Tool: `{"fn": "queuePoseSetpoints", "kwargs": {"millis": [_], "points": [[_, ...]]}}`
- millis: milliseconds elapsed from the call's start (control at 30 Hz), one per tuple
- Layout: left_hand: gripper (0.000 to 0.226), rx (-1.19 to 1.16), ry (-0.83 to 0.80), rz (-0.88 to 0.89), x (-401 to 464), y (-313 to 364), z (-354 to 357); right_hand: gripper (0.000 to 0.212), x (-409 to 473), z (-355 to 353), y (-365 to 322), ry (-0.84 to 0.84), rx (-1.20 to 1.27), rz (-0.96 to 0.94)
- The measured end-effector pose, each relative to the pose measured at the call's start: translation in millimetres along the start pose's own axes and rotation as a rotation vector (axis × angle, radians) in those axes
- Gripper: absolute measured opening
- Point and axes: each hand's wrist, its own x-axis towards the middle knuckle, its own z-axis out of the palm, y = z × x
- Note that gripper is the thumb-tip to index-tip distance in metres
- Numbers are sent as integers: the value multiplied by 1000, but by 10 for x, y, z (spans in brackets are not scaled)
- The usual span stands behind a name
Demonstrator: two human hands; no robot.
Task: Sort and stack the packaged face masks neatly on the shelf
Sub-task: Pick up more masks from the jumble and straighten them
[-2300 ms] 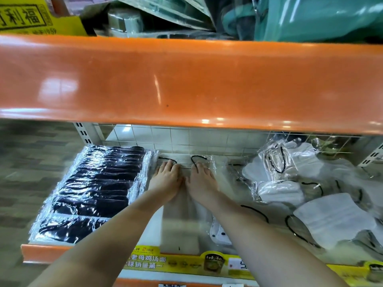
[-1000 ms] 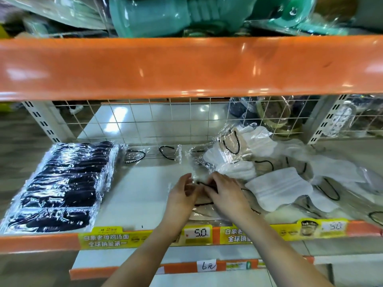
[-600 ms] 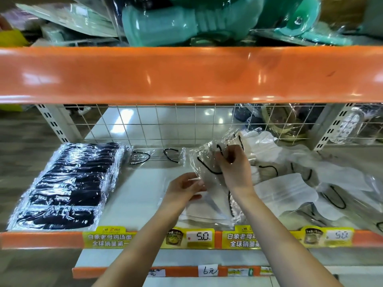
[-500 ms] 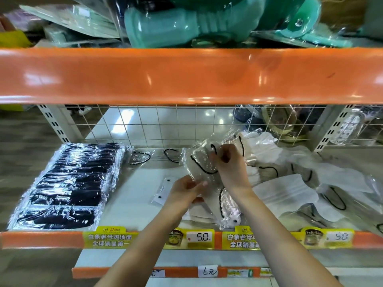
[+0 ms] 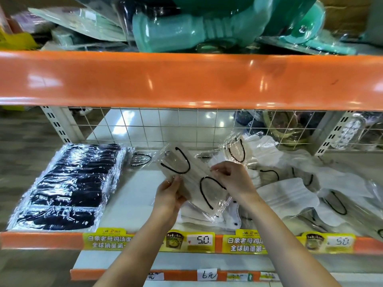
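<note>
You are facing a white shelf point(image 5: 134, 195) with an orange front edge. A neat stack of black packaged masks point(image 5: 68, 187) is lying at its left, and a loose heap of white packaged masks point(image 5: 290, 195) is sprawling across its right.

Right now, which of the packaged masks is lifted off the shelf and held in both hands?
The beige mask pack with black ear loops, held tilted between the left hand and the right hand. The black packs and the white masks lie on the shelf.
</note>
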Motion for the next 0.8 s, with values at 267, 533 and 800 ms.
{"fn": "queuePoseSetpoints", "kwargs": {"millis": [267, 533, 800], "points": [[10, 60, -5, -7, -22, 23, -146, 16, -10, -22, -89, 76, -58, -51], [14, 63, 161, 57, -17, 98, -206, 30, -66, 147, -117, 186, -589, -465], [8, 345, 127, 204, 37, 139, -267, 66, -263, 523, -91, -136, -763, -413]]}}
